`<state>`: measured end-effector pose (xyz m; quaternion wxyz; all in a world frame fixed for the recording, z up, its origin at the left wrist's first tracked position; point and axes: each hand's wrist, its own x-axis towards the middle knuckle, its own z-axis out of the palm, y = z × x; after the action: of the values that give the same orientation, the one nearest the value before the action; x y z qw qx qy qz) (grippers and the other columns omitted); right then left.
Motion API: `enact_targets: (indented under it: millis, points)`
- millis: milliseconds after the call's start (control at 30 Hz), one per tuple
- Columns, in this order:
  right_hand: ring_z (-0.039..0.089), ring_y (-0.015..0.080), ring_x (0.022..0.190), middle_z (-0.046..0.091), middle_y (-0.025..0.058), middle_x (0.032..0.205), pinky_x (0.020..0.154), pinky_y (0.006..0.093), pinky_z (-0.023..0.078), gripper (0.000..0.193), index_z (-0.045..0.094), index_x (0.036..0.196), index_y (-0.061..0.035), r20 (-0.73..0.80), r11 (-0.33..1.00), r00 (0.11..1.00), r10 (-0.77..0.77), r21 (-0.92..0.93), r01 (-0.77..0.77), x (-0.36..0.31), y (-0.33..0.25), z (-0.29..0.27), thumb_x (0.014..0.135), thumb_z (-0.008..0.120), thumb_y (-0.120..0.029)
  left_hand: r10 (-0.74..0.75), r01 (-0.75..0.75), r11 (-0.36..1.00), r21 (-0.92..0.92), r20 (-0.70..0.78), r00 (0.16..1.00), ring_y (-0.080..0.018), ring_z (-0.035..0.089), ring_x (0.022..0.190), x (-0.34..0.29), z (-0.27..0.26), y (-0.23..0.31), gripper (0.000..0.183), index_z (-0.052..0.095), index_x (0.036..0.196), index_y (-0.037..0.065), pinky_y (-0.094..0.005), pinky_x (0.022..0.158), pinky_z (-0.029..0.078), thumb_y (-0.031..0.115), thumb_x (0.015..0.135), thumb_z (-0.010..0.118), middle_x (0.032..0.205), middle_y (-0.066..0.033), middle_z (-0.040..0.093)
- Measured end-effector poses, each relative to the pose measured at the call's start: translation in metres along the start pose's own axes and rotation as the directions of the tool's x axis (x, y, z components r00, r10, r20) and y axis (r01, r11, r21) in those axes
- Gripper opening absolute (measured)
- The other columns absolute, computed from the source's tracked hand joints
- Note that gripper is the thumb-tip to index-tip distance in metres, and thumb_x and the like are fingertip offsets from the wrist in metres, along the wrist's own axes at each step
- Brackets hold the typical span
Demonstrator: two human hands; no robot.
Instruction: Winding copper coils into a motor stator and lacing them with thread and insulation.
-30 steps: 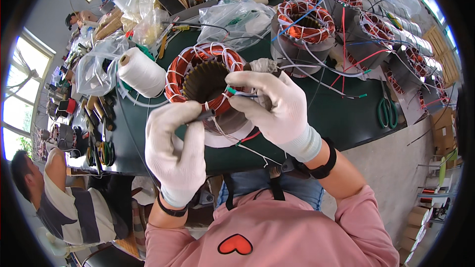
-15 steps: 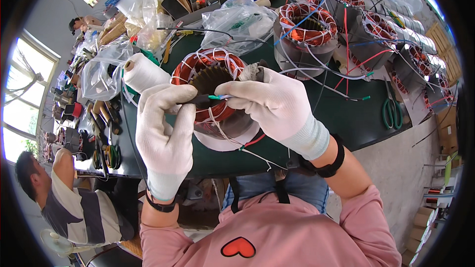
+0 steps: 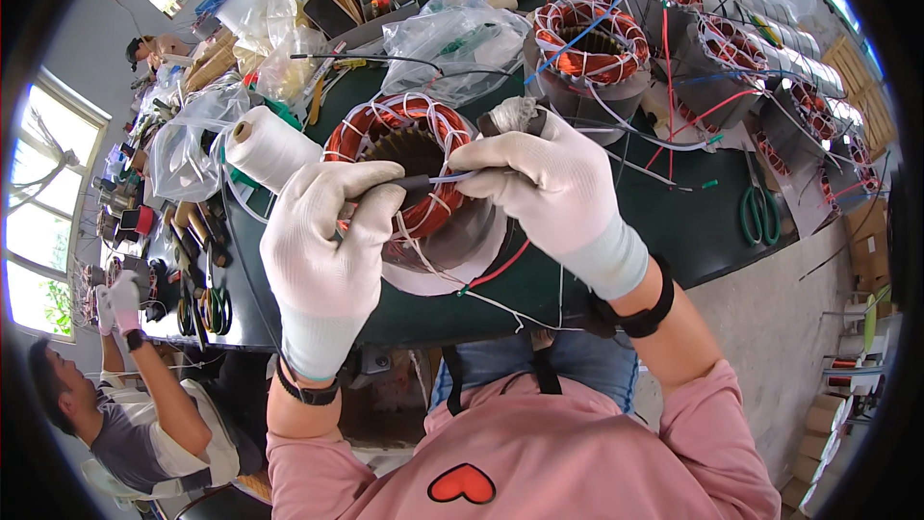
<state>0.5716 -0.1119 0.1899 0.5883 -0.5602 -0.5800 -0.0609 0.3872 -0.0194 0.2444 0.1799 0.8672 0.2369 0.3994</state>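
Note:
Both my hands wear white knit gloves and meet above a motor stator (image 3: 361,127) with red-copper windings laced in white cord. My left hand (image 3: 322,241) pinches a short black sleeve (image 3: 416,191) between thumb and fingers. From the sleeve's right end runs a pale, thin wire (image 3: 447,177), which my right hand (image 3: 558,193) pinches close by. Whether the wire passes far inside the sleeve is hidden. Beyond my right hand sits a frayed greyish wrapped bundle (image 3: 510,114). White cord and a red lead (image 3: 500,268) trail from the stator over the dark green tabletop (image 3: 433,313).
A white thread cone (image 3: 274,149) stands left of the stator. Another wound stator (image 3: 592,72) and several more fill the right back. Green-handled scissors (image 3: 760,217) lie at the right edge. Plastic bags (image 3: 457,48) crowd the back. A co-worker (image 3: 144,414) sits at the left.
The green bit between my fingertips no longer shows; a longer stretch of pale wire does. The black sleeve is more exposed. The co-worker's gloved hands have risen to the bench.

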Motion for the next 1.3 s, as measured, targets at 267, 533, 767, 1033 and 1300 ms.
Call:
enact_targets:
  millis: [267,533,767,1033,1300]
  points:
    - [0.069,0.0251,0.076,0.067,0.0065,0.084,0.066,0.0329,0.055,0.012,0.077,0.089,-0.0144,0.051,0.999,0.998,-0.024,0.024,0.022,-0.002,0.006,0.005,0.077,0.076,-0.016,0.011,-0.011,1.000,-0.015,0.009,1.000,-0.0252,0.067,0.078,-0.001,0.009,-0.005,0.010,0.073,0.093,0.003,-0.0326,0.074,0.052,0.009,0.085,0.071,0.084,-0.0113,0.069]
    - [0.052,0.0087,0.064,0.057,-0.0019,0.071,0.060,0.0235,0.040,0.031,0.075,0.107,-0.0088,-0.100,0.976,0.995,0.007,-0.216,-0.029,-0.023,-0.008,-0.012,0.077,0.081,-0.007,0.194,-0.187,0.981,0.053,-0.185,0.963,-0.0277,0.066,0.097,-0.020,0.014,-0.011,0.035,0.069,0.114,0.001,-0.0363,0.091,0.049,0.004,0.079,0.074,0.107,-0.0110,0.070]
    - [0.064,0.0239,0.071,0.065,0.0078,0.094,0.062,0.0332,0.054,0.035,0.075,0.103,-0.0157,-0.047,0.989,0.999,0.025,-0.145,-0.031,-0.083,-0.016,-0.009,0.070,0.085,-0.013,0.392,-0.392,0.912,0.120,0.025,0.919,-0.0263,0.065,0.090,-0.069,0.010,-0.005,0.039,0.070,0.102,0.009,-0.0375,0.081,0.051,0.001,0.066,0.081,0.101,-0.0059,0.068]
    - [0.063,0.0218,0.066,0.065,-0.0005,0.084,0.058,0.0322,0.051,0.035,0.072,0.109,-0.0189,0.248,0.997,0.967,-0.064,-0.017,0.071,-0.063,-0.034,-0.005,0.076,0.081,-0.023,0.095,-0.095,0.985,-0.146,-0.010,0.995,-0.0204,0.066,0.082,-0.084,0.006,-0.004,0.032,0.068,0.098,0.005,-0.0315,0.072,0.052,-0.005,0.070,0.079,0.097,-0.0089,0.070]
    - [0.069,0.0276,0.079,0.070,0.0129,0.089,0.072,0.0359,0.053,0.037,0.064,0.121,-0.0059,0.636,0.914,0.767,0.084,0.257,-0.314,-0.023,-0.041,0.016,0.086,0.074,-0.014,-0.506,0.468,0.550,-0.692,0.170,0.846,-0.0127,0.068,0.088,-0.076,-0.011,0.011,0.014,0.061,0.104,-0.007,-0.0236,0.076,0.054,-0.010,0.090,0.061,0.101,-0.0158,0.072]
